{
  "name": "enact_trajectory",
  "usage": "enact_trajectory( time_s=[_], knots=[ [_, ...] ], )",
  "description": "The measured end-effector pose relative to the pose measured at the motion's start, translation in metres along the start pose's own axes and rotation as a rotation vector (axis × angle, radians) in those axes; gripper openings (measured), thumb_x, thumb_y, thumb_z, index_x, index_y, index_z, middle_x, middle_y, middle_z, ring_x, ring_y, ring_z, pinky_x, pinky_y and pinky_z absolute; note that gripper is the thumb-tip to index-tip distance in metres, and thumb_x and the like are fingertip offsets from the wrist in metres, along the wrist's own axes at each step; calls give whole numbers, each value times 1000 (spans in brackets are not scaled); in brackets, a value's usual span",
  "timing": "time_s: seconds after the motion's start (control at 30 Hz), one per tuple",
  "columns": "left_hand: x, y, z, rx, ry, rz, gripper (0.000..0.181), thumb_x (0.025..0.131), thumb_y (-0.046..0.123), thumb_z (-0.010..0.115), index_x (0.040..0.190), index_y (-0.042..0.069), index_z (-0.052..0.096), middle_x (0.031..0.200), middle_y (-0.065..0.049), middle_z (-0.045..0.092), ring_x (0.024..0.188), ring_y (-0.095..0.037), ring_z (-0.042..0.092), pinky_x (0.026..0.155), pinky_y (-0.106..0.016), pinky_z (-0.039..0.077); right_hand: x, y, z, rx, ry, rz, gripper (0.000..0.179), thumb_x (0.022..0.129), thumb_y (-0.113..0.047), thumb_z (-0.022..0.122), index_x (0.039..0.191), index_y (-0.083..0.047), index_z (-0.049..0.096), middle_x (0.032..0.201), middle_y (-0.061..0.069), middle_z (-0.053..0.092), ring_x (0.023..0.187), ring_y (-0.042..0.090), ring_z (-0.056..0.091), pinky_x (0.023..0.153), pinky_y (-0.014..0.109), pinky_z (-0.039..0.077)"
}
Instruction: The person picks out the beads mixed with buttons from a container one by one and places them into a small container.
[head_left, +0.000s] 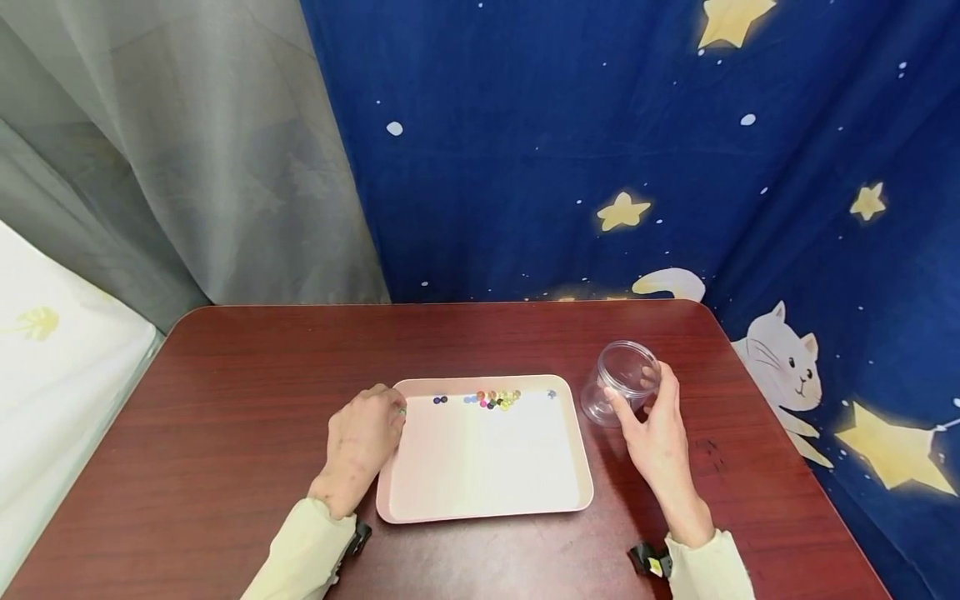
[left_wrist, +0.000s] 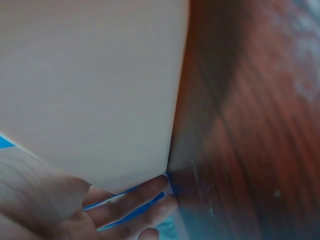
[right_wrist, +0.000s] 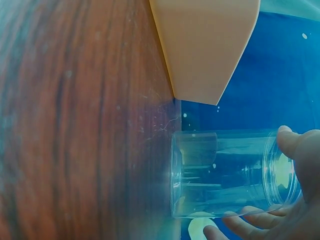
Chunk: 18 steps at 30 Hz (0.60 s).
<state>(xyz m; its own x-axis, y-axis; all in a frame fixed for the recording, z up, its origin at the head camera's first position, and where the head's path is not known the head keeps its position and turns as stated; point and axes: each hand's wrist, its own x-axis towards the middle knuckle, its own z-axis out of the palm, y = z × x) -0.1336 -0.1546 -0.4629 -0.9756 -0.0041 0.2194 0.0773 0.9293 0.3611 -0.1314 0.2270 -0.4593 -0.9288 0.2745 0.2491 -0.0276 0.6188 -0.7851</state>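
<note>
My left hand [head_left: 365,439] is at the far left corner of a pale pink tray [head_left: 480,505], partly over its wall. A small green bead [head_left: 402,411] shows right beside its fingertips. In the left wrist view its fingers [left_wrist: 135,202] reach past the tray's corner, with the rest hidden behind the wall; whether they pinch the bead I cannot tell. To the right of the tray, my right hand [head_left: 660,446] holds a clear plastic jar [right_wrist: 225,172] near its rim, thumb on one side and fingers on the other. The jar stands upright with no lid on it.
Several coloured beads [head_left: 492,400] lie along the tray's far side, with two dark beads [head_left: 440,400] to their left and a silvery piece [head_left: 552,393] to the right. The brown table [head_left: 247,375] ends at a blue curtain [head_left: 525,167] and a grey one [head_left: 225,150].
</note>
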Motion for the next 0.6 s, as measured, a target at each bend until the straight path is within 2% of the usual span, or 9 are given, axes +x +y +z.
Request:
enact_trajectory(
  time_s=[0.17, 0.3, 0.47, 0.6],
  knots=[
    [0, 0, 0, -5, -4, -4, 5, 87, 11, 78, 92, 12, 77, 95, -4, 73, 79, -27, 74, 61, -47, 58, 0, 0, 0, -8, 3, -4, 78, 95, -26, 77, 157, -12, 31, 147, 16, 48, 127, 33, 57, 98, 48, 47],
    [0, 0, 0, -15, -2, -2, 5, 89, 14, 79, 93, 13, 78, 103, -6, 73, 76, -29, 73, 64, -47, 58, 1, 2, 1, -1, 6, -14, 78, 94, -24, 78, 156, -10, 31, 145, 17, 48, 128, 33, 56, 97, 46, 47],
    [1, -1, 1, -30, 9, 7, 7, 90, 17, 79, 96, 15, 78, 117, -8, 71, 88, -33, 72, 77, -51, 56, 2, 4, 1, 4, 9, -23, 78, 94, -22, 78, 155, -9, 32, 146, 17, 48, 129, 33, 55, 94, 40, 46],
    [2, -1, 1, -42, 36, 30, 6, 91, 18, 79, 96, 15, 77, 123, -9, 69, 101, -33, 70, 83, -52, 55, 2, 5, 1, -3, -2, -18, 78, 95, -25, 77, 156, -11, 30, 148, 16, 46, 129, 34, 55, 97, 43, 48]
  ],
)
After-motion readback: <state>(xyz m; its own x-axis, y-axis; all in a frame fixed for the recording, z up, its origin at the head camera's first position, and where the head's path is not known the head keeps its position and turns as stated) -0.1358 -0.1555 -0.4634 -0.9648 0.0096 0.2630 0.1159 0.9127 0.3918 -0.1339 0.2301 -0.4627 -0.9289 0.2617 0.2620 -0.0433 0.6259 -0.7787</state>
